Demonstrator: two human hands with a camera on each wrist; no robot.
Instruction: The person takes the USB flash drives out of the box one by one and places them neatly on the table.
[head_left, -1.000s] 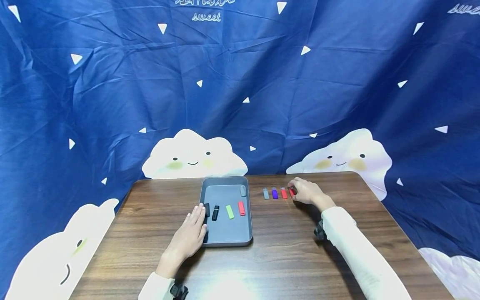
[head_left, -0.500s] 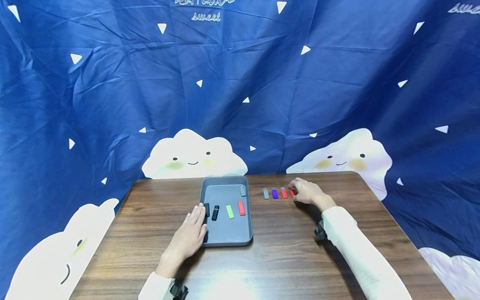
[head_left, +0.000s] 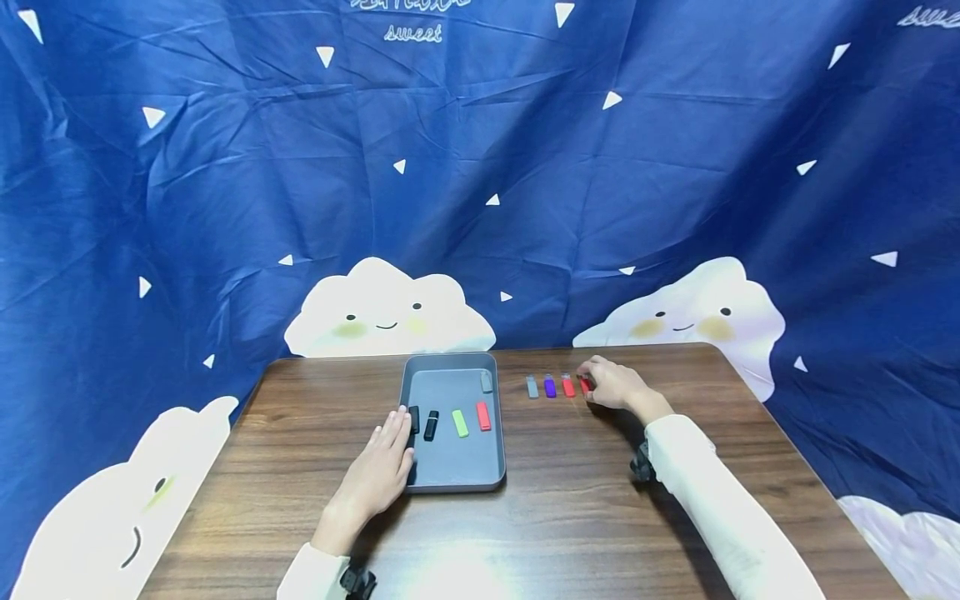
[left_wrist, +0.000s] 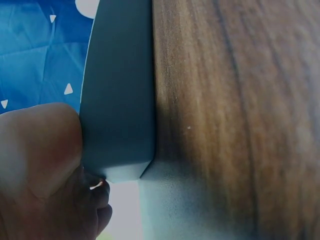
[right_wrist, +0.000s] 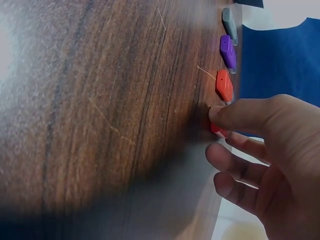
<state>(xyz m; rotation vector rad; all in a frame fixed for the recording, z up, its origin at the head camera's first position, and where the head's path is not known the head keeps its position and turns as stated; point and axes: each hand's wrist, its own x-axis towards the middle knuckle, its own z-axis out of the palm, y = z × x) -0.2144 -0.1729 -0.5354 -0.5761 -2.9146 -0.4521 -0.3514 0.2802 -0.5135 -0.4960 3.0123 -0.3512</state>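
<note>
My right hand sits at the right end of a row of small flash drives on the wooden table. Its thumb and curled fingers pinch a red drive that lies on the wood. Beside it in the row are another red drive, a purple drive and a grey drive. My left hand lies flat on the table, its straight fingers against the left rim of a grey tray. The palm touches the tray's wall.
Inside the tray lie two black drives, a green one, a red one and a grey one. A blue cloth backdrop with cloud prints hangs behind the table.
</note>
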